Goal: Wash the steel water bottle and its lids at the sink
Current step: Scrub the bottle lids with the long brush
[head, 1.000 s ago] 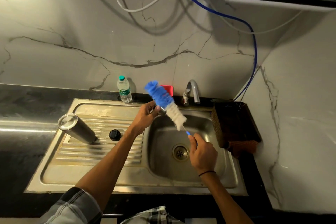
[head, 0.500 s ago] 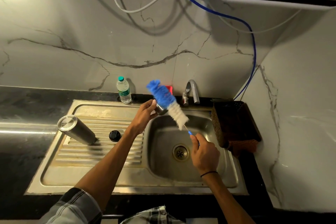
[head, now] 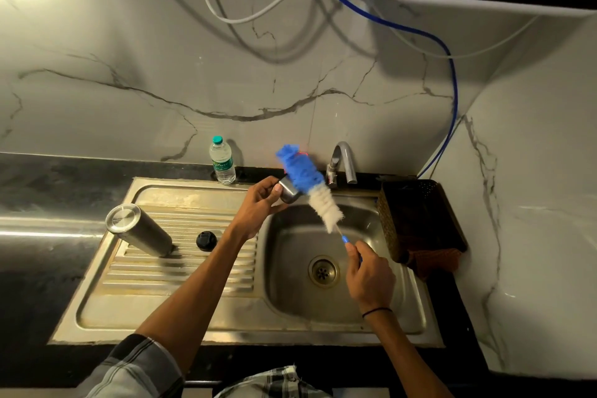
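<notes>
Stainless sink spanning the counter, basin to the right. On the left drainboard, steel water bottle standing inverted and tilted — black lid just right of it. Over the basin's far edge, left hand gripping a small steel lid; right hand clasping the bottle brush handle, bristles against that lid.

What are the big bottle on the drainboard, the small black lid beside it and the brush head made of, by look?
Steel bottle: brushed metal, likely stainless; dull grey sheen with soft highlights.
Black lid: probably plastic; matte black, no metallic glint.
Bottle brush: soft fuzzy fibre, blue then white, likely synthetic; exact fibre unclear.
</notes>
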